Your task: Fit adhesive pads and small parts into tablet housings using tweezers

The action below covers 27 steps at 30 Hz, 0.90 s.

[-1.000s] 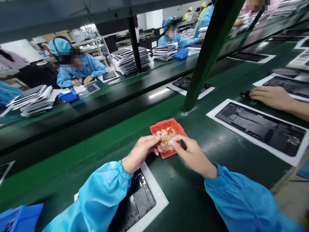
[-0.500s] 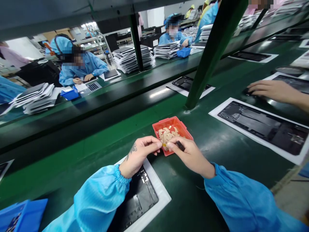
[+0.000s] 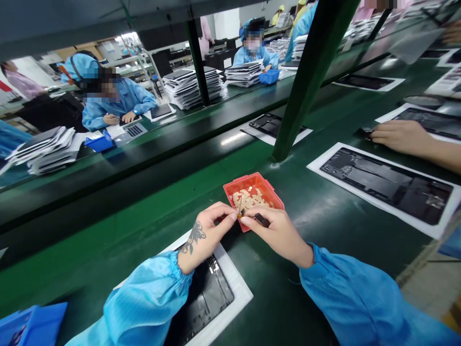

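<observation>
My left hand (image 3: 205,233) and my right hand (image 3: 275,233) meet in front of a small red tray (image 3: 266,186) holding several pale flat pieces. Both pinch one tiny yellowish piece (image 3: 239,216) between their fingertips, just at the tray's near edge. My right hand also holds a dark slim tool (image 3: 261,220) along its fingers. Under my left wrist lies an open black device shell on a white sheet (image 3: 236,293). Both arms wear light blue sleeves.
A green post (image 3: 306,81) rises behind the tray. Another open shell on a white sheet (image 3: 382,180) lies to the right, with another person's hand (image 3: 399,134) beyond it. A blue bin (image 3: 32,324) sits at bottom left. Workers and stacks of panels fill the far bench.
My hands drew slightly toward me and left, off the tray's middle to its near edge, still pinching the small piece. The other person's hand shifted a little on the right.
</observation>
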Tool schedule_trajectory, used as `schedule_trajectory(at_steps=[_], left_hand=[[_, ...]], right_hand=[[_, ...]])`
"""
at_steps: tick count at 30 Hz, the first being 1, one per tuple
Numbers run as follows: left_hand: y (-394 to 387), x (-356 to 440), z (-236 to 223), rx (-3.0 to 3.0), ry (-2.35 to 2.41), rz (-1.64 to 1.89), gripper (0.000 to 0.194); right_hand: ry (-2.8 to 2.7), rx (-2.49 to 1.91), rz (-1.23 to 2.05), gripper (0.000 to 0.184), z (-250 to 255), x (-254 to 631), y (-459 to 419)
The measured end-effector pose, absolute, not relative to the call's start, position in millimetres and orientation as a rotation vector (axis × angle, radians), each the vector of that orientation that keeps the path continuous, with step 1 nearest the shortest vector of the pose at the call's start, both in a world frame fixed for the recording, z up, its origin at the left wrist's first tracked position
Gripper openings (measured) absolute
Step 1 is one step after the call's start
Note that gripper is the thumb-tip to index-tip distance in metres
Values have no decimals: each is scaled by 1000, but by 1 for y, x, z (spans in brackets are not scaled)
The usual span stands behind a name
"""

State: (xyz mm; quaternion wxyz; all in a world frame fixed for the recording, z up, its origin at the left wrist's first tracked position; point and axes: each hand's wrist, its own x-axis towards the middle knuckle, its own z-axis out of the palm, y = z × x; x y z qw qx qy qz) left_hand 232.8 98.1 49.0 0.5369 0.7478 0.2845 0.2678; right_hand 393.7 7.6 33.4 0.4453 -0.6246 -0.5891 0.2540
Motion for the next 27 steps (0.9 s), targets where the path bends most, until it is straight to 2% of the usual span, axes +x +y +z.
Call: schedule_trajectory(at_steps=[14,27], left_hand=[[96,231,53,1829,686,564,20],[94,231,54,1393,708,425,16]], right_hand=[[-1530,-1458,655,19,38,394,8],[-1591,-1421,550,16,30,395,8]])
